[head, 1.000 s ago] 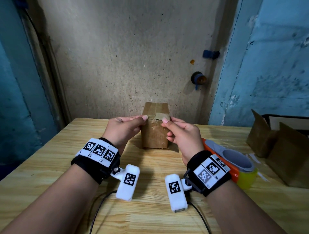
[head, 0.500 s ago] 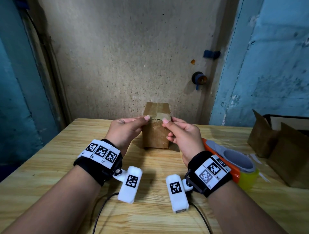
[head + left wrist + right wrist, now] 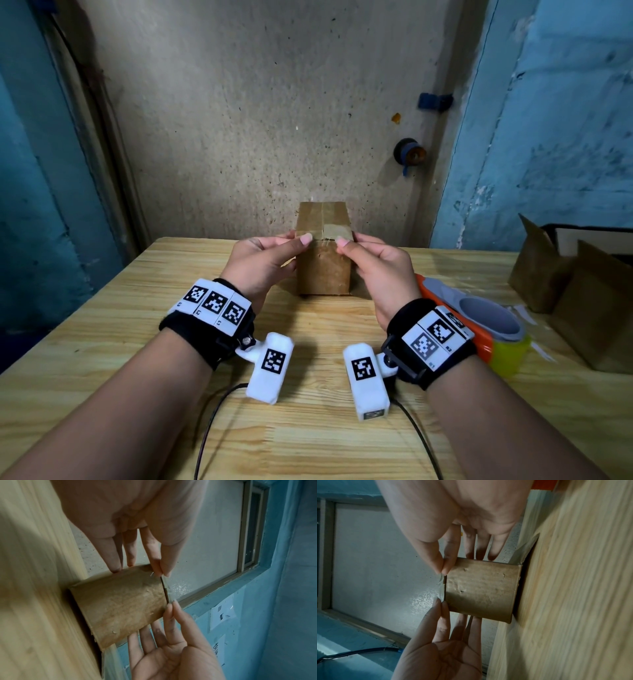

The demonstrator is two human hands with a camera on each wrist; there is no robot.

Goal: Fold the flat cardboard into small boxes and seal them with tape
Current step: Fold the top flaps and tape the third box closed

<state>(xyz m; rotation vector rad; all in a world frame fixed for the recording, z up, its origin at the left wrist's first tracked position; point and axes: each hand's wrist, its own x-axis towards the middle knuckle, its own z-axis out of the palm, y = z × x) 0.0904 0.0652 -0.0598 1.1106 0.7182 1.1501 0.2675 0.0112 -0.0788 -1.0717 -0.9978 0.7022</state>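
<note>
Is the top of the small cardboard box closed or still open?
Closed: the small cardboard box has its top flaps flat together, with a tape strip across the seam.

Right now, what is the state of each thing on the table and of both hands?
small box: upright on the table, flaps closed
tape strip: across the top seam
left hand: pinches the strip's end
right hand: pinches the other end
tape dispenser: lying unused
open boxes: unsealed

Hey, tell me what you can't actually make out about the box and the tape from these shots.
- Underside of the small box: hidden in every view; it sits on the table.
- Tape strip: both hands' fingertips cover its ends, left hand, right hand.
- Tape dispenser: partly behind the right wrist, head view.
- Open boxes: cut off by the right edge.
</note>
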